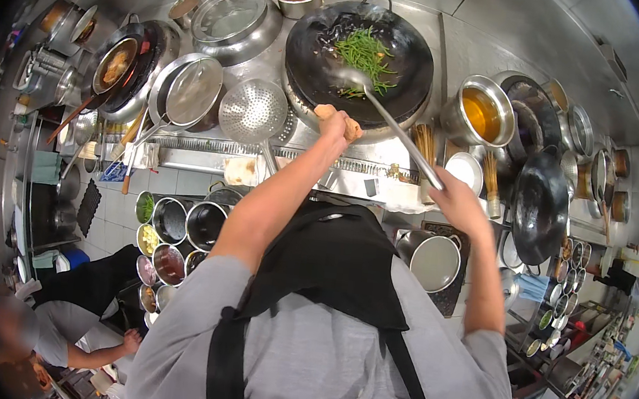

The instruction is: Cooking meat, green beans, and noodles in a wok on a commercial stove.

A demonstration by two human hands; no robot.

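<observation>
A dark wok [308, 46] sits on the stove, with long green vegetables [367, 55] and a few small light bits in it. At the wok's near rim, my left hand [335, 125] is closed on a tan cloth [353, 130]. Whatever the cloth covers there is hidden. My right hand [456, 200] grips the end of a long metal ladle [402, 135]. Its bowl is inside the wok, beside the vegetables, and looks smeared by motion.
Left of the wok lie a perforated strainer [253, 111] and a mesh sieve [194, 91]. On the right stand a pot of amber liquid [482, 114] and bamboo brushes [424, 142]. Another person [76, 291] is at the lower left, near several ingredient tins [169, 219].
</observation>
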